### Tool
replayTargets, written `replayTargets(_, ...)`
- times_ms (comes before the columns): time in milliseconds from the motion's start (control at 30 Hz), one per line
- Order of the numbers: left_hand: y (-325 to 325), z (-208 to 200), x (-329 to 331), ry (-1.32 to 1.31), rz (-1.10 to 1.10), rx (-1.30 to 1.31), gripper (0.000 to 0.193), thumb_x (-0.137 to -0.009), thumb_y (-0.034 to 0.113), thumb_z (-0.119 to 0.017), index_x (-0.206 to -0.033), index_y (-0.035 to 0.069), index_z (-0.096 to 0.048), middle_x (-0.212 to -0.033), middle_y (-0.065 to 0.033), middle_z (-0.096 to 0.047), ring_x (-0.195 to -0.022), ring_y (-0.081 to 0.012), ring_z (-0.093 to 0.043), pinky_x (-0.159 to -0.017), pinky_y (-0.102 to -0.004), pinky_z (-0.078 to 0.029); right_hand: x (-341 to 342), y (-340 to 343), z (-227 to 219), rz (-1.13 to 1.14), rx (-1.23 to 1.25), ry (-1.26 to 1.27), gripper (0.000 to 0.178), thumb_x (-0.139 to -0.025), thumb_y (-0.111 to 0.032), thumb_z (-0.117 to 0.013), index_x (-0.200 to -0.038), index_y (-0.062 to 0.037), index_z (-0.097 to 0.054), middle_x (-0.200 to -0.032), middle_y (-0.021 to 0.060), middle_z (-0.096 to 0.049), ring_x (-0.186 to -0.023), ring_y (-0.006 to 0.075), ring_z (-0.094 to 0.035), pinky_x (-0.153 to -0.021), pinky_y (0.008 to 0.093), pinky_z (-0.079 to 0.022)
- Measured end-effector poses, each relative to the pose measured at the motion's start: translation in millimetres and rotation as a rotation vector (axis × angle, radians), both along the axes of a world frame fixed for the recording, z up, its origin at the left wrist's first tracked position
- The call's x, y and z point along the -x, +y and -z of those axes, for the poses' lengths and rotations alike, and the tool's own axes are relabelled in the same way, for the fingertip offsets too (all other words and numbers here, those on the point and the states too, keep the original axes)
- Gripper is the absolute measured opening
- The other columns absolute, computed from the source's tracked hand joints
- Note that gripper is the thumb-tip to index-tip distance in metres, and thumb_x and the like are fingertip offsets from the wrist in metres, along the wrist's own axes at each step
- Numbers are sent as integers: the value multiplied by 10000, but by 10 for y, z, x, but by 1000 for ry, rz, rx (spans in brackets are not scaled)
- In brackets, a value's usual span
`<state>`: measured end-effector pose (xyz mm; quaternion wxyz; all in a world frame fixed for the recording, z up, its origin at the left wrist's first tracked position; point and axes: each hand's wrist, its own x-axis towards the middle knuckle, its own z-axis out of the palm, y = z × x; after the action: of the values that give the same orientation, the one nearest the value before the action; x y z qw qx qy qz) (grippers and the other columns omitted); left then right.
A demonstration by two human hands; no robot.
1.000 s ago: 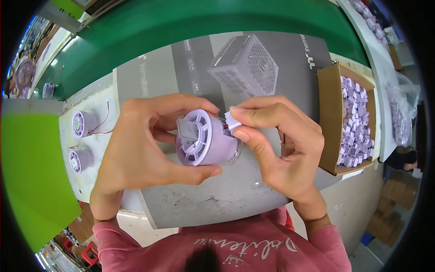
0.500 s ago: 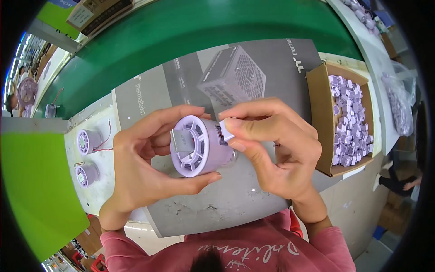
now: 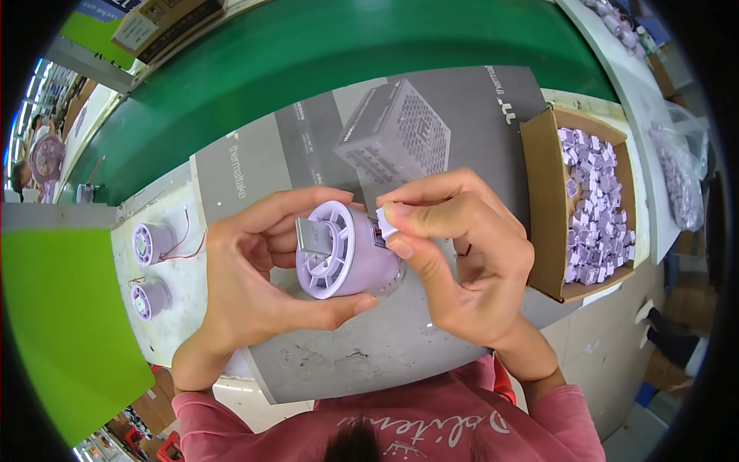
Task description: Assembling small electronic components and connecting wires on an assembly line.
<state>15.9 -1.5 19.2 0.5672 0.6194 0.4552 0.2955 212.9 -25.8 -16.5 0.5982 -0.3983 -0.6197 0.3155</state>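
Note:
Over the mat, my left hand (image 3: 250, 273) is wrapped round a pale lavender cylindrical fan housing (image 3: 362, 266), thumb below and fingers behind. The housing lies tilted, its spoked round end facing left. From the hub of that end a flat grey tab (image 3: 312, 236) sticks out. My right hand (image 3: 477, 258) pinches a small white plastic piece (image 3: 386, 221) between thumb and forefinger, against a dark opening in the housing's upper right side. Whether the piece sits inside the opening cannot be made out, as my fingertips cover part of it.
An open cardboard box (image 3: 543, 208) of small white pieces stands at right. Two similar fan housings (image 3: 152, 243) with thin wires are at left. Beneath my hands lies a grey printed mat (image 3: 331, 366); beyond it runs a green conveyor belt (image 3: 323, 50). A clear bag (image 3: 677, 169) is far right.
The housing has shifted slightly right, and my left hand has moved right with it. My right fingers still pinch the white piece at the housing's side.

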Motion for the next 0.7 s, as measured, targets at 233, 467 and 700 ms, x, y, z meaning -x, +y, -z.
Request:
replayTargets(233,-23,-66,29,6,67,-156,686,-577,48,-894,-1188,-46,-596,-1096,-115,-680,-973,-169,-683,-869,-303,-557,-106,8,-75,-129,-69,-157,218,-732,42,-769,-926,-34,-704,-955,179,-665,-739,148,-587,-601,242,-458)
replayTargets(467,-43,-10,56,-122,109,-352,750,-582,88,-916,-1226,-45,-555,-1141,-132,-667,-991,-184,-683,-882,-308,-548,-103,32,-128,-159,-194,-62,266,-700,-15,-808,-934,-19,-682,-940,179,-691,-726,190,-612,-622,278,-480)
replayTargets(700,-28,81,43,-279,119,-466,751,-605,73,-908,-1256,-42,-552,-1192,-157,-650,-1067,-202,-656,-906,-331,-549,-60,-4,-147,-38,-303,-111,315,-642,10,-837,-931,-23,-717,-965,165,-690,-768,235,-644,-650,312,-534)
